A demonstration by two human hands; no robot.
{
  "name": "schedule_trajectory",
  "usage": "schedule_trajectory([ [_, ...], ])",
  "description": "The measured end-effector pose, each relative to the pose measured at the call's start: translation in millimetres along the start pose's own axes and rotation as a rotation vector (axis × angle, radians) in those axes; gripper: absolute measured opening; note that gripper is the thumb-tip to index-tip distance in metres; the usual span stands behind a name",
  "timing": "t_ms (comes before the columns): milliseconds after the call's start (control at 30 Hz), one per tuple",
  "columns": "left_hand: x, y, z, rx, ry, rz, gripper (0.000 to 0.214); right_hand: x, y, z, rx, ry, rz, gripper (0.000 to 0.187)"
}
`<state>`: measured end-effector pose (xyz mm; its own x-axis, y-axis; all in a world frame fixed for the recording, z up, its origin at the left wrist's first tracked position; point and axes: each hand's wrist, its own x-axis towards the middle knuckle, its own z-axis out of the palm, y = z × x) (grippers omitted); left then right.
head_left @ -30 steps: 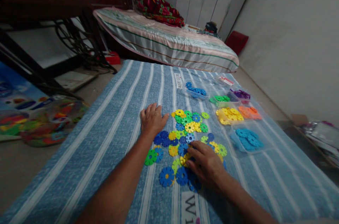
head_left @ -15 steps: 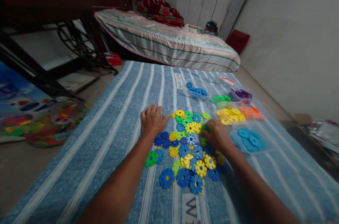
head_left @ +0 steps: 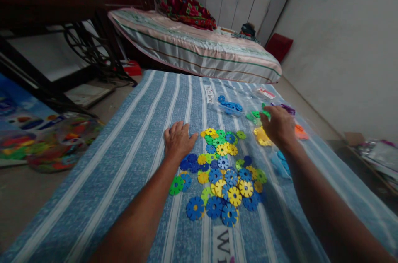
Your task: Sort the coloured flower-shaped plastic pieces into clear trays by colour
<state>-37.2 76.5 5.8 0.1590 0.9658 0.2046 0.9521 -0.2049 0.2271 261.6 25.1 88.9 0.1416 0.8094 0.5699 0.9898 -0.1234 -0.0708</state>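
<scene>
My left hand point(head_left: 178, 141) rests on the striped cloth with its fingers stretched out, just left of a loose spread of notched plastic discs in blue, yellow and green. Several dark blue discs point(head_left: 190, 162) lie closest to its wrist. My right hand point(head_left: 278, 124) is raised over the clear containers at the right, fingers pinched on a green notched disc point(head_left: 265, 109). Below that disc is the container of green discs point(head_left: 255, 115). The right hand and forearm partly cover the yellow discs point(head_left: 261, 136), the orange discs point(head_left: 300, 131) and the light blue discs point(head_left: 280, 162).
A container of blue discs point(head_left: 230, 107) stands at the back, with purple discs point(head_left: 288, 109) to its right. A white-and-red label point(head_left: 266, 93) lies behind them. Beyond the cloth-covered surface point(head_left: 133, 130) is a bed point(head_left: 199, 51). Bagged coloured pieces point(head_left: 62, 143) sit at lower left.
My right hand has moved from the right side of the disc spread, away and to the right, over the containers, carrying the green disc. My left hand has stayed in place.
</scene>
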Motion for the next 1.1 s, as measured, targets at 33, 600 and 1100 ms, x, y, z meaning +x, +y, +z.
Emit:
schedule_trajectory([
  [33,0.0,0.1,-0.3,-0.004,0.0,0.001,0.047,-9.7,-6.1,3.6,0.063,-0.062,-0.059,0.021],
  [600,-1.5,-0.5,2.7,-0.008,0.026,0.007,0.047,-124.7,-50.6,24.3,0.211,-0.378,-0.191,0.014],
  [1100,-0.2,-2.0,5.4,-0.008,0.037,0.006,0.046,-107.3,-87.4,32.6,0.161,-0.357,-0.231,0.017],
])
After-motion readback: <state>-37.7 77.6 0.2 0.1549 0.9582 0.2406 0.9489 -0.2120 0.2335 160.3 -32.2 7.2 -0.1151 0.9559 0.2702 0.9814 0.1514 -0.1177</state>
